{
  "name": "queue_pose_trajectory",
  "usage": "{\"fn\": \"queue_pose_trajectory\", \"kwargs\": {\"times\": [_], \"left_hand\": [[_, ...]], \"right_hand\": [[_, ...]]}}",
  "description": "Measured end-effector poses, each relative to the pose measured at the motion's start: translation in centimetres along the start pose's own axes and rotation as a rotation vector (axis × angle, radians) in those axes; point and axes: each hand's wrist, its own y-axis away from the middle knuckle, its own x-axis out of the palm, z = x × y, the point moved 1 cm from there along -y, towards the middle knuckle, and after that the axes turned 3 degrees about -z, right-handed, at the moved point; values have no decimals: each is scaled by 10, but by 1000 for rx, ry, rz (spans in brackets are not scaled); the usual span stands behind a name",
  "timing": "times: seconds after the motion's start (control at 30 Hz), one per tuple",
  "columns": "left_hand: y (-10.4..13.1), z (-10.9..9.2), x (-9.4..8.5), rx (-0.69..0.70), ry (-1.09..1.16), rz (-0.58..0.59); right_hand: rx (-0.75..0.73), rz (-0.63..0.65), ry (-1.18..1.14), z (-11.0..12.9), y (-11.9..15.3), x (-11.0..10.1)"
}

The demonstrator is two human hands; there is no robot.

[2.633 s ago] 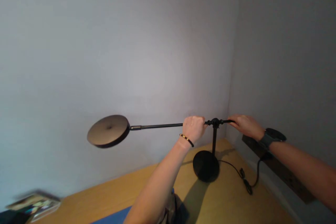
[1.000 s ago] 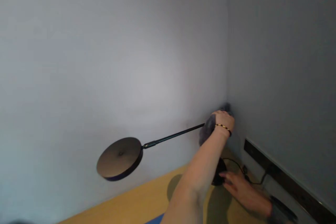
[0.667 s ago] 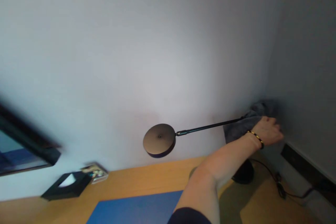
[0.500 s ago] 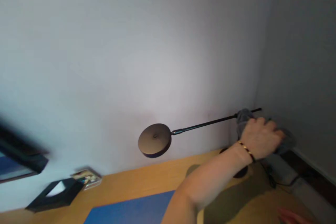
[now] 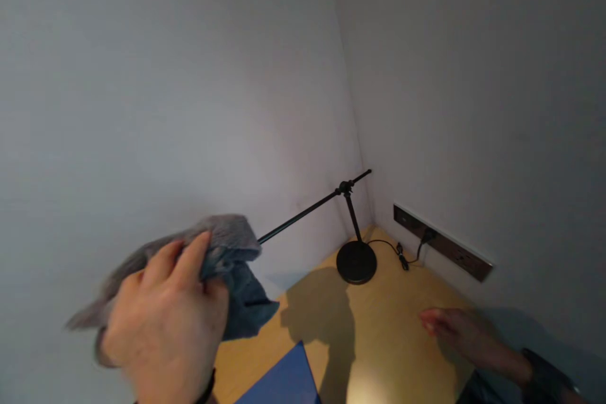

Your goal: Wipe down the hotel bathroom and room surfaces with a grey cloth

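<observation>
Cloth slides down the lamp arm
Left hand (image 5: 163, 322), lower left, now clamps grey cloth (image 5: 227, 265) over the lamp (image 5: 353, 246) head; right hand (image 5: 466, 338) lies open on the desk (image 5: 392, 328).

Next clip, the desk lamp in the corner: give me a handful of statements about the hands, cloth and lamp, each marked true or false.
1. The left hand grips a grey cloth. True.
2. The right hand holds the lamp's arm. False: it lies low over the wooden desk, apart from the lamp.
3. The lamp's round base stands on the desk near the corner. True.
4. The lamp's cord lies unplugged on the desk. False: it runs to the wall outlet strip.
5. The cloth covers the lamp's base. False: it is at the far end of the arm, hiding the head.
</observation>
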Motion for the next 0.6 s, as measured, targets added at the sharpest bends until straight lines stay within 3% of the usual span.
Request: {"fn": "queue_pose_trajectory", "kwargs": {"times": [0.1,0.2,0.37,0.43,0.5,0.6], "left_hand": [[-13,-47,45,152,-123,90],[-25,-95,95,303,75,246],[-29,-188,175,419,196,308],[-6,-228,202,471,195,413],[36,-261,219,514,204,519],[114,-281,225,638,265,583]], "right_hand": [[-18,4,1,3,-2,0],[40,-11,-92,-9,7,2],[242,-114,-171,-34,59,-11],[321,-186,-174,-43,86,-18],[415,-270,-251,-55,114,-19],[539,-386,-356,-77,150,-13]]}}
